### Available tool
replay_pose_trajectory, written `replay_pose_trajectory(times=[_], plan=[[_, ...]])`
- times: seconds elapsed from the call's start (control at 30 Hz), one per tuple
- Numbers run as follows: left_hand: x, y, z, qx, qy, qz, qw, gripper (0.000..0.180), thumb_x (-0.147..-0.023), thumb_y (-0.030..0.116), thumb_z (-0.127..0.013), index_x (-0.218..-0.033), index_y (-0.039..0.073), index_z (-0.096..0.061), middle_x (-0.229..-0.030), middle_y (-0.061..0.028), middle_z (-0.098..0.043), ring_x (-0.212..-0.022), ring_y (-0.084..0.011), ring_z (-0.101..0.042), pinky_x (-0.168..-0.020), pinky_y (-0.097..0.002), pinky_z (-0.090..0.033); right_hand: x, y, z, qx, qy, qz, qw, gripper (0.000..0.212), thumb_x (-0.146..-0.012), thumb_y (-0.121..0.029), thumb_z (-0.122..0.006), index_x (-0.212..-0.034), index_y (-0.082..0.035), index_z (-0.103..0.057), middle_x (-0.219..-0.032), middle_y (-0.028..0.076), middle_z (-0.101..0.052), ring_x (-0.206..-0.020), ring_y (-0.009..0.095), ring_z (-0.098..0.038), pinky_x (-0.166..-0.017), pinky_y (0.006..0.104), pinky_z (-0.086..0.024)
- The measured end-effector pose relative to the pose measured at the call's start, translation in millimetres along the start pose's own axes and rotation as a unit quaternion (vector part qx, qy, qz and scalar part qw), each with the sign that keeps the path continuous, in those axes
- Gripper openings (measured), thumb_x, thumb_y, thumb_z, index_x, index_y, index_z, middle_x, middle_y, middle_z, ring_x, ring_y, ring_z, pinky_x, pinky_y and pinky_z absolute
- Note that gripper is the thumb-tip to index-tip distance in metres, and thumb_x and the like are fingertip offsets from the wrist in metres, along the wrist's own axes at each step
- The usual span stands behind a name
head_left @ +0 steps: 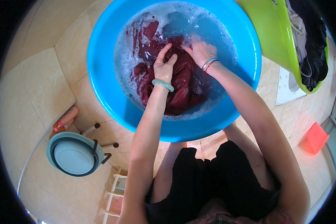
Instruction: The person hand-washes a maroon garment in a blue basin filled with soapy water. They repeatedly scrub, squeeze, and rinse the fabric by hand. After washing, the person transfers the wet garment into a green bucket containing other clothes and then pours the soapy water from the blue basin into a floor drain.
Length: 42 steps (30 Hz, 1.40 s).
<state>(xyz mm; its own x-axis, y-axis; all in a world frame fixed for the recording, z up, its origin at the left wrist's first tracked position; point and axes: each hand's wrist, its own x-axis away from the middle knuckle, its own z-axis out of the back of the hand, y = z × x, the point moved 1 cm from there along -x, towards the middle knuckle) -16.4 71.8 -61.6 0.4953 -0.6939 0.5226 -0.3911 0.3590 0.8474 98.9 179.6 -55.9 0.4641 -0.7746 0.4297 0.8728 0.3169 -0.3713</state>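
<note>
While the left hand (pixel 165 66) is touching the maroon cloth (pixel 183 84) with fingers (pixel 162 54) standing apart, the right hand (pixel 203 53) is resting partly underwater, its grip impossible to tell; the cloth is lying in sudsy water (pixel 216 31) inside the blue basin (pixel 100 71), beside a green tub (pixel 272 33).

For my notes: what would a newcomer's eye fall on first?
Probably the round blue basin of sudsy water at top centre, the left hand on wet dark-red cloth, the right hand at its edge. Then a lime-green tub at upper right holding black fabric.
</note>
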Motion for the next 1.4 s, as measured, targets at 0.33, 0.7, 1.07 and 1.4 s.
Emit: replay_pose_trajectory(times=[0.33, 0.7, 1.07, 1.4], plan=[[30, 58, -8, 0.347, -0.131, 0.239, 0.897, 0.023, -0.092, 0.033, -0.064, -0.096, 0.012, -0.057, -0.078, -0.0012, -0.055, -0.06, -0.0114, -0.048, -0.054, -0.0268, -0.039, 121, -85, 49, -0.18, 0.077, 0.33, 0.923, 0.025, -0.084, -0.03, -0.066, -0.091, -0.009, -0.053, -0.08, 0.01, -0.055, -0.062, 0.028, -0.063, -0.051, 0.0369, -0.052], [53, 36, -40, 0.129, 0.123, 0.228, 0.957, 0.038, -0.098, 0.033, -0.046, -0.118, 0.003, -0.058, -0.113, -0.0063, -0.061, -0.105, -0.0182, -0.056, -0.092, -0.0305, -0.044, 42, -25, 3, -0.156, 0.154, 0.166, 0.961, 0.02, -0.091, -0.023, -0.054, -0.079, -0.008, -0.058, -0.067, 0.015, -0.062, -0.06, 0.038, -0.062, -0.052, 0.0474, -0.052], [62, 54, -30, 0.234, 0.137, 0.181, 0.945, 0.033, -0.098, 0.029, -0.051, -0.114, 0.001, -0.06, -0.116, -0.0088, -0.063, -0.104, -0.0199, -0.061, -0.094, -0.0354, -0.048, 31, -16, 15, -0.095, 0.08, 0.111, 0.986, 0.032, -0.097, -0.032, -0.047, -0.078, -0.01, -0.061, -0.071, 0.019, -0.063, -0.067, 0.042, -0.062, -0.061, 0.053, -0.05], [53, 81, 3, -0.008, 0.018, 0.107, 0.994, 0.069, -0.095, 0.063, -0.039, -0.129, 0.004, -0.054, -0.121, -0.0097, -0.057, -0.106, -0.0173, -0.054, -0.093, -0.0372, -0.044, 56, -23, 63, -0.213, 0.11, 0.323, 0.915, 0.022, -0.082, -0.025, -0.071, -0.098, -0.012, -0.062, -0.103, 0.005, -0.064, -0.096, 0.024, -0.062, -0.085, 0.0349, -0.044]])
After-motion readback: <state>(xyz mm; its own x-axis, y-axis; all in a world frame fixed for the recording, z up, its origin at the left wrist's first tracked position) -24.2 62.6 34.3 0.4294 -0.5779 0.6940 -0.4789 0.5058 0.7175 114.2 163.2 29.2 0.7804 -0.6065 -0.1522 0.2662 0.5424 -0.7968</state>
